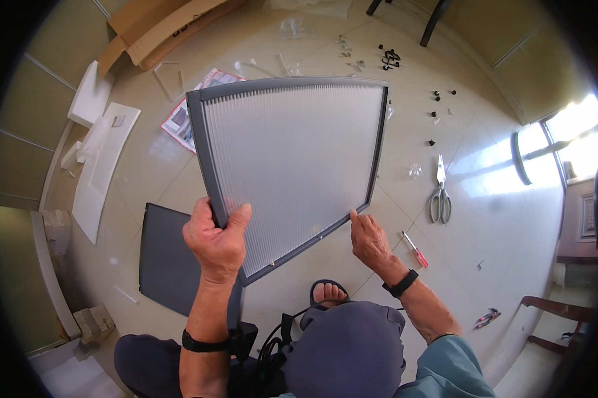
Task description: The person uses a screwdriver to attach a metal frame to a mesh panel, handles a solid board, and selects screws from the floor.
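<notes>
A translucent ribbed panel in a dark grey frame is held up in front of me, tilted above the floor. My left hand is closed round the frame's left side near the bottom, its thumb lying over the ribbed sheet. At the lower right corner, the fingers of my right hand pinch the frame's edge. Two small fasteners show along the bottom rail. Behind my left hand, a dark grey flat panel lies on the floor, partly covered by my arm.
To the right on the tiled floor lie scissors, a red-handled screwdriver and pliers. Small black fittings are scattered farther off. A cardboard box, white foam and a printed leaflet lie at the left and far left.
</notes>
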A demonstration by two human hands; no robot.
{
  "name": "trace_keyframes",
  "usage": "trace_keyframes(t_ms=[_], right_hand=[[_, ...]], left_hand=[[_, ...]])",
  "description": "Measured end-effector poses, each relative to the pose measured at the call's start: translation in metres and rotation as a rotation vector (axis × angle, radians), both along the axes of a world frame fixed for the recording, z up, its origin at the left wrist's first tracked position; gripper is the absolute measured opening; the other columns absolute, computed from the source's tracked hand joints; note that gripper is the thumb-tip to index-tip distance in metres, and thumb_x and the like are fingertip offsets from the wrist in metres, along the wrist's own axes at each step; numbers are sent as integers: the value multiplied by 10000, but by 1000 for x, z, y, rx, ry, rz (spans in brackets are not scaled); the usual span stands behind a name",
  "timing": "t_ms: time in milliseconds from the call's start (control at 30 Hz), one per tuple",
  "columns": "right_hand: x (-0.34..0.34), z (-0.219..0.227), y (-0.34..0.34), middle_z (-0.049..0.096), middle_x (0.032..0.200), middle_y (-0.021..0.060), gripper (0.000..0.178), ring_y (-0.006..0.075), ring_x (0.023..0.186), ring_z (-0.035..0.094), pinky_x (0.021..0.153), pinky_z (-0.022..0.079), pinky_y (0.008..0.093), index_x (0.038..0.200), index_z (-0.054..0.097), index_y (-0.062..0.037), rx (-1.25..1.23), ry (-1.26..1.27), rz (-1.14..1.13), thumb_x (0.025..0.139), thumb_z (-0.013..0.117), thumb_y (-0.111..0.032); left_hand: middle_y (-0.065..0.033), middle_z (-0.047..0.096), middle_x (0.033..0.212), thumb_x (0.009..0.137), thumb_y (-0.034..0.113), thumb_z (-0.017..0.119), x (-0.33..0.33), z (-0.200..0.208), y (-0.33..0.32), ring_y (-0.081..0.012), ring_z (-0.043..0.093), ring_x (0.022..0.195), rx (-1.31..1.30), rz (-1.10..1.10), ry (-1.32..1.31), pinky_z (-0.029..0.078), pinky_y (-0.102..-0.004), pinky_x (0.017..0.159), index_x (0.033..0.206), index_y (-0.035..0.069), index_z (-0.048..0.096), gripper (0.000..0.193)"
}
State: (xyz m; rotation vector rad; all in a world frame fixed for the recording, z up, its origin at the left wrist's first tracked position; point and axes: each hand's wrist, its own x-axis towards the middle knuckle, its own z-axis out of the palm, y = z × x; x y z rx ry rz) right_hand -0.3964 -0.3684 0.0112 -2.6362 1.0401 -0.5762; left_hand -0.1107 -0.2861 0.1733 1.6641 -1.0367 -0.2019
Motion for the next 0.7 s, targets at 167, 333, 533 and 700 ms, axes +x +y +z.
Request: trace_keyframes(t_ms=[167,333,533,700], right_hand=[[0,-4,1,550,893,153,414,299,830,579,718,516,377,1257,551,110,45,-49,-36,853,603,30],[0,-6,4,581,934,168,393,327,879,591,758,514,400,1272,549,81,158,-123,-75,888,586,7],[-2,-4,1,619,979,204,364,363,911,604,790,512,425,1267,551,75,208,-197,-81,913,579,-5],[-3,-10,0,630,964,210,341,375,880,614,776,515,427,1257,564,70,251,-271,-105,925,575,-8]], left_hand=[[-45,637,670,797,104,810,1,0,0,-118,546,557,8,2,12,461,-259,549,837,8,602,232],[-44,638,672,795,107,811,6,-7,2,-117,546,557,22,18,2,464,-261,553,847,10,607,232],[-3,640,721,799,81,806,5,-9,4,-96,535,623,31,39,117,456,-254,589,863,10,627,203],[-41,644,679,801,97,812,8,-14,3,-116,550,564,16,23,53,470,-264,559,864,5,614,227]])
